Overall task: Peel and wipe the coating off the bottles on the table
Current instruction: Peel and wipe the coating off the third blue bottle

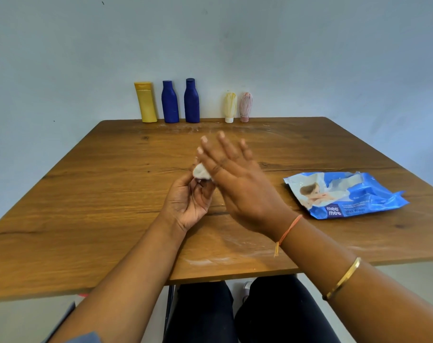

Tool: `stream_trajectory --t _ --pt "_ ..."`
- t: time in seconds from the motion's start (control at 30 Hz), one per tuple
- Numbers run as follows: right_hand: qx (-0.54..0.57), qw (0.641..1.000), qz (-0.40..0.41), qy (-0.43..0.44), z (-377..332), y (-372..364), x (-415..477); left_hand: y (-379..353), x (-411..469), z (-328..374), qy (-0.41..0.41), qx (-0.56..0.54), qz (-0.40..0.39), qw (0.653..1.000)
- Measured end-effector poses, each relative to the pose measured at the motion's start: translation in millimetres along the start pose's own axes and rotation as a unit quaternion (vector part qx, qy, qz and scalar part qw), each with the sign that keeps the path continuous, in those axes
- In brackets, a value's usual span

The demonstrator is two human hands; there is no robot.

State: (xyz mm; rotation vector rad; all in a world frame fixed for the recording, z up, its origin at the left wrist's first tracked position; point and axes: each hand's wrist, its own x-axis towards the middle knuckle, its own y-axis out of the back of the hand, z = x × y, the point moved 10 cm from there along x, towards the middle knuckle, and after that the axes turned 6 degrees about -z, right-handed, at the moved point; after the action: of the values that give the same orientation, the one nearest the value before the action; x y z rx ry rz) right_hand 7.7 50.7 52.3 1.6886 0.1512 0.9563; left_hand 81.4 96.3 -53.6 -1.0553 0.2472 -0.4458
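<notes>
Five upright bottles [170, 102], two streaked, crumpled wipe [201, 172]

Wooden table [86, 194]: five bottles [192, 101], wipes pack [344, 194].

Your only view comes from the wide-angle camera on your head, facing forward and down over the brown wooden counter [91, 194]. It sits close above your left hand [188, 204] and right hand [240, 189] and reaches the pale blue-grey wall [309, 58] behind.
</notes>
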Motion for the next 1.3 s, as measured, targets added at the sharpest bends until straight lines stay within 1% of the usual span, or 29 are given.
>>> stream_trajectory --t 0.07,0.17,0.2,0.3,0.37,0.5,0.6,0.67,0.77,0.8,0.87,0.97,1.03,1.1,1.17,1.23,1.3 --pt "-0.023 0.999 0.0 0.033 -11.9 -6.5 -4.1 9.1 0.2 -0.5 0.004 -0.002 0.027 1.0" --pt "-0.043 0.998 0.0 0.052 -14.5 -3.3 1.9 5.8 -1.2 -3.6 0.015 0.008 0.012 1.0" --pt "-0.031 0.999 0.001 0.038 -9.4 0.1 5.4 3.4 -0.5 -3.8 0.014 0.013 0.001 1.0" --pt "0.051 0.998 0.019 -0.04 17.4 11.8 9.1 -10.1 -3.3 -5.9 0.025 0.009 -0.032 0.999" --pt "0.042 0.998 0.02 -0.047 21.0 11.1 4.0 -10.0 -2.0 -4.7 0.021 -0.001 -0.026 0.999" --pt "-0.04 0.999 0.0 0.025 -7.2 -4.1 -6.6 7.2 -0.5 -2.5 0.009 0.004 0.031 0.999" --pt "-0.068 0.996 0.006 0.064 -20.6 -2.4 -1.2 12.7 0.4 -5.2 0.021 0.033 0.041 0.998" --pt "-0.04 0.998 0.012 0.039 -12.7 5.6 6.4 6.3 0.9 -6.4 0.025 0.038 0.016 0.999" --pt "0.031 0.999 0.024 -0.032 11.9 15.9 9.4 -7.5 -2.1 -8.0 0.027 0.026 -0.029 0.999" --pt "0.033 0.998 0.026 -0.037 14.7 16.5 7.3 -11.4 -3.6 -8.8 0.03 0.022 -0.032 0.999" --pt "0.001 1.0 0.021 -0.02 8.7 12.2 1.9 -10.2 -2.8 -8.5 0.029 0.013 -0.021 0.999" --pt "-0.065 0.997 0.001 0.049 -16.3 -4.7 -5.0 3.8 -0.6 -3.2 0.007 0.021 0.027 0.999" --pt "-0.079 0.994 0.0 0.073 -23.5 -8.0 -3.5 8.2 0.0 -4.5 0.012 0.038 0.034 0.999" --pt "-0.069 0.995 0.006 0.065 -18.7 -2.1 3.5 6.7 -0.5 -7.2 0.019 0.044 0.028 0.998" --pt "-0.046 0.998 0.012 0.035 -6.2 6.6 10.1 4.4 -0.5 -8.9 0.023 0.039 0.022 0.999" --pt "-0.013 1.0 0.023 -0.003 10.3 15.7 12.8 -4.8 -2.7 -12.2 0.033 0.02 -0.004 0.999" --pt "0.008 0.999 0.031 -0.025 19.8 19.9 10.1 -11.6 -3.5 -13.6 0.042 0.023 -0.028 0.998"
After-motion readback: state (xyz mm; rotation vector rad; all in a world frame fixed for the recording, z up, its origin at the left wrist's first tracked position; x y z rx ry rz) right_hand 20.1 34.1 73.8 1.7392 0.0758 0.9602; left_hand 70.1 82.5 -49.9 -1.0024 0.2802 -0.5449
